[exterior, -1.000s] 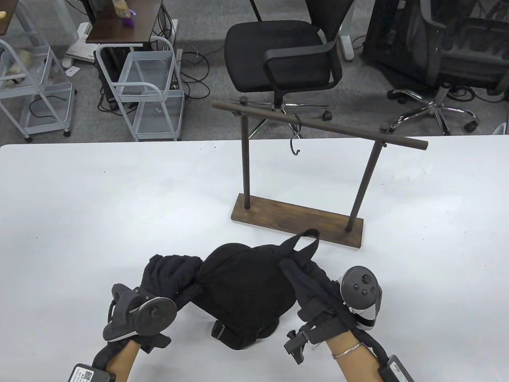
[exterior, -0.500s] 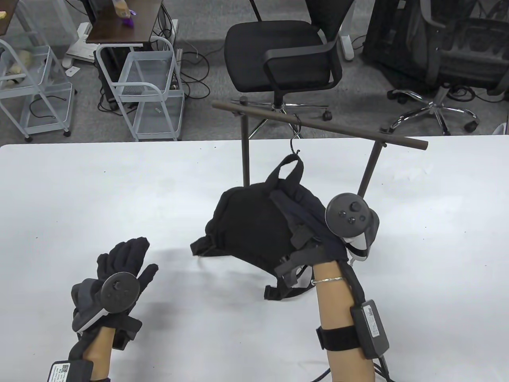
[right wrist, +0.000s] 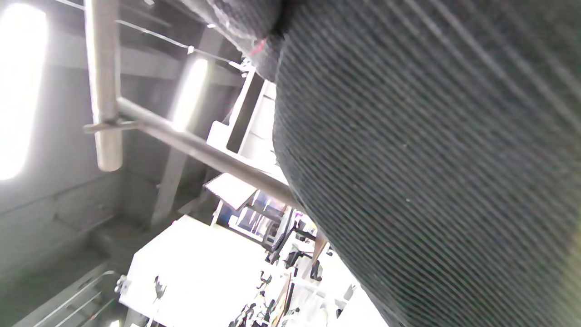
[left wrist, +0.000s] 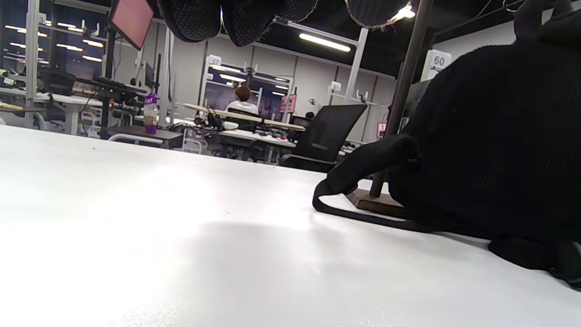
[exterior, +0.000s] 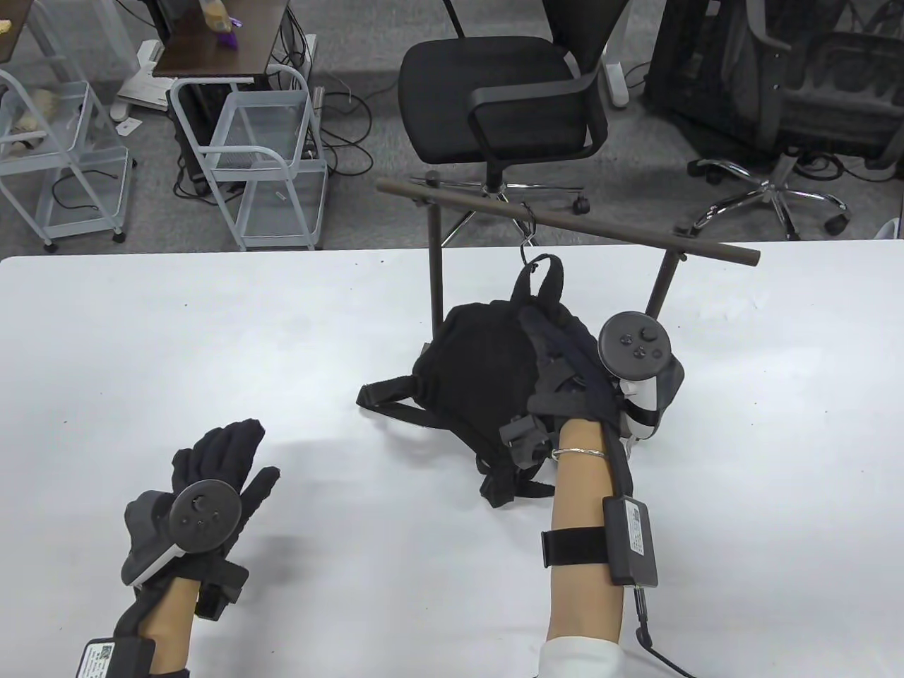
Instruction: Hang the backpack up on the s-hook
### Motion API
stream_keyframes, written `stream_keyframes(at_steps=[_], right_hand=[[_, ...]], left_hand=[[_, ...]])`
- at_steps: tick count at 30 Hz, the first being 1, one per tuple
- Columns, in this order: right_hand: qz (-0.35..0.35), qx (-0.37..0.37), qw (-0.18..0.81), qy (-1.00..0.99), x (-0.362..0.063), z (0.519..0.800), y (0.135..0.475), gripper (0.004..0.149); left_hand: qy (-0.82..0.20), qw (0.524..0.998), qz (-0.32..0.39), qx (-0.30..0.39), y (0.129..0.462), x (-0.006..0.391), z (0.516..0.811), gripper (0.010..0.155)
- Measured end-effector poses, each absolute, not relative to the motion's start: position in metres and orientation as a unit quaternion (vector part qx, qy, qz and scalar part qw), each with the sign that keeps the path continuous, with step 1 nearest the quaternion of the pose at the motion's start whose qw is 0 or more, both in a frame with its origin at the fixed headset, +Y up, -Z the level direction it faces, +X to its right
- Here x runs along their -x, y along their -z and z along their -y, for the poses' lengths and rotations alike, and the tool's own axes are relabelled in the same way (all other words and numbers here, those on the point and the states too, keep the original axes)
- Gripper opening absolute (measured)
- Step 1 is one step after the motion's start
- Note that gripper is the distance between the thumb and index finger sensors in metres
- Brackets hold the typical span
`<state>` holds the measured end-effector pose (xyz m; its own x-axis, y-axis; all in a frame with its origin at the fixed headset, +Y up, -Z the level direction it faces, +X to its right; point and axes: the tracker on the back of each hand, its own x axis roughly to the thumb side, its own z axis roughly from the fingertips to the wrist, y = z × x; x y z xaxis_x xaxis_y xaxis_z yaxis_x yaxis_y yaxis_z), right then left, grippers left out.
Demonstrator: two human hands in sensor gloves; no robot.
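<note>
The small black fabric backpack (exterior: 480,353) is up by the dark wooden rack (exterior: 565,222), and its top loop (exterior: 544,272) is at the bottom of the thin black metal s-hook (exterior: 527,236) on the rack's bar. The right hand (exterior: 586,374) holds the backpack's right side, fingers closed on it. One strap (exterior: 385,395) trails on the white desk (exterior: 212,353). The left hand (exterior: 212,466) rests open, holding nothing. Half a second ago the backpack was lower and nearer the person, its loop just under the hook; the left hand stayed put.
</note>
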<state>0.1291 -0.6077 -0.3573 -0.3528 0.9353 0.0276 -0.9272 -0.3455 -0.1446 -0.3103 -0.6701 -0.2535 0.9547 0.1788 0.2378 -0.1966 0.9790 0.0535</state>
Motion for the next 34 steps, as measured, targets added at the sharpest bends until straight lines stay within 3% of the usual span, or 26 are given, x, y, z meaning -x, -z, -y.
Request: stream_keyframes(at_steps=[2,3,4,7,12,19,23,26,34], right_hand=[[0.064,0.042,0.567,-0.820,-0.134,0.614,0.353,0.046],[0.060,0.047,0.552,-0.830,-0.136,0.617,0.349,0.055],[0.054,0.047,0.528,-0.846,-0.137,0.618,0.346,0.068],[0.066,0.029,0.426,-0.902,-0.142,0.619,0.329,0.078],[0.051,-0.030,0.309,-0.949,-0.147,0.617,0.291,0.079],[0.031,-0.133,0.239,-0.961,-0.145,0.634,0.237,0.078],[0.018,-0.166,0.192,-0.967,-0.138,0.658,0.233,0.078],[-0.044,-0.182,0.172,-0.967,-0.130,0.670,0.237,0.078],[-0.020,-0.181,0.156,-0.971,-0.128,0.668,0.231,0.078]], left_hand=[[-0.095,0.988,0.117,-0.036,0.253,0.309,0.670,0.066],[-0.098,0.988,0.117,-0.035,0.252,0.308,0.670,0.066],[-0.103,0.987,0.117,-0.034,0.251,0.307,0.669,0.066],[-0.122,0.985,0.119,-0.025,0.250,0.304,0.668,0.066],[-0.144,0.980,0.140,0.001,0.248,0.298,0.666,0.068],[-0.175,0.968,0.176,0.031,0.243,0.287,0.662,0.070],[-0.178,0.963,0.195,0.045,0.242,0.280,0.663,0.071],[-0.167,0.963,0.205,0.057,0.243,0.276,0.665,0.072],[-0.151,0.964,0.206,0.072,0.243,0.274,0.669,0.071]])
